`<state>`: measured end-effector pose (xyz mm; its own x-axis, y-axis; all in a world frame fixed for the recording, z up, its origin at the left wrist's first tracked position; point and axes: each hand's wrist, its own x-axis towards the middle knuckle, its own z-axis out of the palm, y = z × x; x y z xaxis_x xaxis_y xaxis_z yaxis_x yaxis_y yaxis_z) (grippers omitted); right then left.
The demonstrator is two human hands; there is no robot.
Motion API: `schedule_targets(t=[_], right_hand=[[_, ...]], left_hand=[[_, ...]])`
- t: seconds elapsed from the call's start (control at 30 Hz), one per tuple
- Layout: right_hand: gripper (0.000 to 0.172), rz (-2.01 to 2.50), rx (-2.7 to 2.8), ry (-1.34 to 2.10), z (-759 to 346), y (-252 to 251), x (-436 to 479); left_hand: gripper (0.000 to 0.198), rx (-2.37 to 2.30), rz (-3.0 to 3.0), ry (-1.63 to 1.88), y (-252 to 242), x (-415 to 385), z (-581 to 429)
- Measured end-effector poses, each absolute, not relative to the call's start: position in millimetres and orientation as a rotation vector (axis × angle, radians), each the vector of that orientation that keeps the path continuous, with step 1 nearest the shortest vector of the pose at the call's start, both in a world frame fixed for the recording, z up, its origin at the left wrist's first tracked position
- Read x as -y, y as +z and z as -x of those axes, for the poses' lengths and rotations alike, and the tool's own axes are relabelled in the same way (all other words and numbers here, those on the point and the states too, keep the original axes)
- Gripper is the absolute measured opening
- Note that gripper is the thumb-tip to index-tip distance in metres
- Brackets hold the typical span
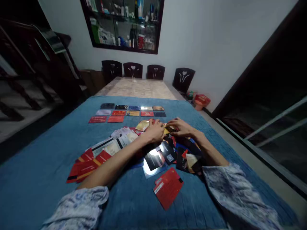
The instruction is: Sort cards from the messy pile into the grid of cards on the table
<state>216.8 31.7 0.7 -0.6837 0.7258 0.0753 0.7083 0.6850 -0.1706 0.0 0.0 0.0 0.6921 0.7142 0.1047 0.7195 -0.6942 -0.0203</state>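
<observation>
Left hand [155, 131] and right hand [181, 127] close together, almost touching, over the far edge of a loose heap of cards [165, 155] on a blue cloth [48, 179]. Between the two, a gold card [167, 130], lying on the heap. Right fingers drawn narrow onto its right end, pinching it. Left hand knuckles-up and curled tight at its left end; cannot tell whether anything is held under it.

Just left of the grip, beside the left knuckles, a tan card [142, 125]. Further left and nearer the body, a fan of white cards [120, 138], then red cards [83, 166] overlapping under the left forearm. Directly below the grip, dark glossy cards [155, 158] catching a glare. Nearer still, well short of the hands, two red cards [168, 187] lying apart from the heap.

Beyond the grip, well clear of the fingers, three neat rows of cards [129, 112] laid face up, side by side. Past those, bare table top [139, 88], four dark chairs [133, 70] against the wall, and a glass-fronted cabinet [124, 24] above. Far right of the grip, on the floor, a red basket [201, 100].
</observation>
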Motion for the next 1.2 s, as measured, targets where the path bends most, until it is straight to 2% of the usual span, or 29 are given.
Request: schedule_targets(t=[0.17,0.43,0.6,1.2], right_hand=[[0.039,1.188,2.75,0.226,-216.6,1.1,-27.7],[0.023,1.145,2.777,0.255,-219.5,6.7,-26.8],[0.025,1.127,2.782,0.255,-219.1,12.7,-21.9],[0.029,1.165,2.723,0.295,-223.9,29.2,-14.1]], left_hand=[[0.027,1.127,2.909,-0.158,2.2,3.4,-2.2],[0.019,1.036,2.964,-0.226,-5.0,-2.7,0.1],[0.016,1.033,2.99,-0.288,-7.0,-5.0,1.7],[0.025,1.046,2.932,-0.403,-14.6,-6.5,1.8]])
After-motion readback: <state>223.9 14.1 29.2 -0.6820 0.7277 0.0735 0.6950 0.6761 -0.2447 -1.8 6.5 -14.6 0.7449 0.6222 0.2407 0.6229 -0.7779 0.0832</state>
